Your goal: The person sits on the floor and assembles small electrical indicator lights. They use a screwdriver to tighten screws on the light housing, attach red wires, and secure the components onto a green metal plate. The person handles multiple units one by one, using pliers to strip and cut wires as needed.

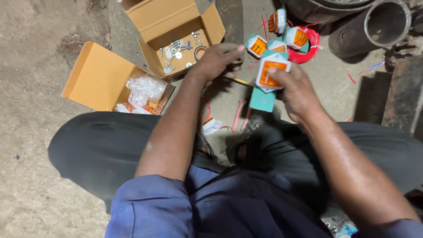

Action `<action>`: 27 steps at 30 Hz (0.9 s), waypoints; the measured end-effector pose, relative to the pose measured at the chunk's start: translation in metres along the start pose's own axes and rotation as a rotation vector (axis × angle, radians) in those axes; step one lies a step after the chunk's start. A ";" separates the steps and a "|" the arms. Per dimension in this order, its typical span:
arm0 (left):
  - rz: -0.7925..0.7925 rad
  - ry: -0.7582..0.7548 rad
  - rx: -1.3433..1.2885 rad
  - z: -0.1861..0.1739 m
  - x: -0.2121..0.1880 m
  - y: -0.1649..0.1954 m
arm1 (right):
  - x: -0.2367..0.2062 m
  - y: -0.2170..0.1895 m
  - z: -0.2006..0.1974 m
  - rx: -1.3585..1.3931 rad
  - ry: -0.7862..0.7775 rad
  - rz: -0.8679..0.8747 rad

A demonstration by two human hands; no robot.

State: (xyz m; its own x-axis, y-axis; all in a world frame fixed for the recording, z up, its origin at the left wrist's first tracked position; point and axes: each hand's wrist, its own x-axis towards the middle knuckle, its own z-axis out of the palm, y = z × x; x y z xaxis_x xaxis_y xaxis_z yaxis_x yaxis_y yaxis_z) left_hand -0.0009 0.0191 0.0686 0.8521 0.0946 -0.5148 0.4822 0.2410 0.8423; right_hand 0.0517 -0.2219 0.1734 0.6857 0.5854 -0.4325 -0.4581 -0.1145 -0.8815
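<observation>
you are seated on the floor (35, 88) with both hands raised over your knees, and the work looks to be at the fitting stage: one lamp unit is being handled on its bracket. your right hand (296, 90) grips an orange lamp with a white frame (272, 72), the thumb laid across its face and the other fingers wrapped behind, so the lamp is pinched firmly. it sits on a teal bracket (263, 100) that hangs down below your hand. your left hand (216, 59) is just beside it, its fingers (233, 49) curled and drawn together with the tips toward the lamp; whether they pinch a small screw or only steady the edge, you cannot tell from here.

beyond your hands lie more orange lamps (282, 37) on a coil of red wire (308, 50). the small open carton of screws and washers (185, 48) is near your left hand, and a second carton with plastic-wrapped parts (143, 90) lies further to your left. pink-handled pliers (240, 115) rest on the floor under the bracket.

the next move likely calls for a steady right-hand hold while the left works at the lamp's edge; keep the bracket from swinging.
</observation>
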 end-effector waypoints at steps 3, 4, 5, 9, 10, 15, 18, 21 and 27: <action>0.082 -0.202 -0.088 0.028 -0.018 0.014 | 0.016 0.022 0.004 -0.015 -0.017 -0.028; 0.124 -0.192 -0.071 0.040 -0.021 0.012 | 0.020 0.029 0.004 -0.030 -0.010 -0.053; 0.164 -0.180 -0.057 0.053 -0.025 0.005 | 0.023 0.038 0.004 0.003 0.014 0.017; 0.247 -0.100 -0.002 0.065 -0.032 -0.028 | 0.030 0.069 0.007 0.146 0.039 0.199; 0.222 -0.106 -0.019 0.066 -0.034 -0.036 | 0.031 0.074 0.007 0.183 0.029 0.220; 0.277 -0.220 -0.182 0.070 -0.036 -0.053 | 0.033 0.081 -0.001 0.111 -0.008 0.250; 0.069 -0.241 -0.254 0.068 -0.031 -0.060 | 0.032 0.081 -0.003 0.111 -0.025 0.263; 0.222 -0.205 -0.073 0.061 -0.021 -0.072 | 0.029 0.082 -0.001 0.092 -0.030 0.234; -0.132 0.470 0.527 0.024 -0.010 -0.101 | 0.032 0.080 -0.004 -0.025 0.081 0.305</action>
State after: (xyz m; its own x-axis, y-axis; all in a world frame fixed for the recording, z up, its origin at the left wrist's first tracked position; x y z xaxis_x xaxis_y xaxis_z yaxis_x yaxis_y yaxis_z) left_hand -0.0532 -0.0295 -0.0074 0.6593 0.5314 -0.5319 0.7102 -0.2078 0.6727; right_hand 0.0386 -0.2155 0.0882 0.5617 0.4557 -0.6905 -0.6364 -0.2953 -0.7126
